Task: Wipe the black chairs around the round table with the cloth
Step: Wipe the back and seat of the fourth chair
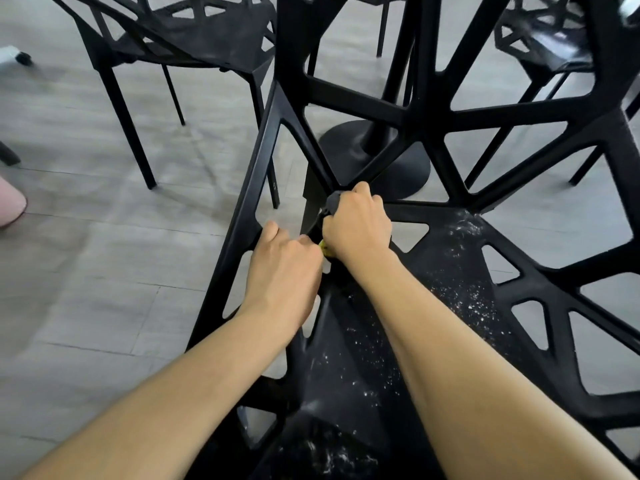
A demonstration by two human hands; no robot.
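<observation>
Right hand (pixel 356 226) clutching grey cloth (pixel 333 201) at chair (pixel 450 258) edge; left hand (pixel 284 268) curled beside it.

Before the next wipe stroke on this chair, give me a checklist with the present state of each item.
1. Cloth in hand: ok. The right hand grips the grey cloth at the back corner of the seat.
2. Chair steadied: ok. The left hand rests on the near chair beside it.
3. Seat clean: not ok. White specks cover the seat.
4. Yellow bit between the hands: cannot tell what it is.
5. Other chairs wiped: cannot tell. The far chair looks dusty.
</observation>
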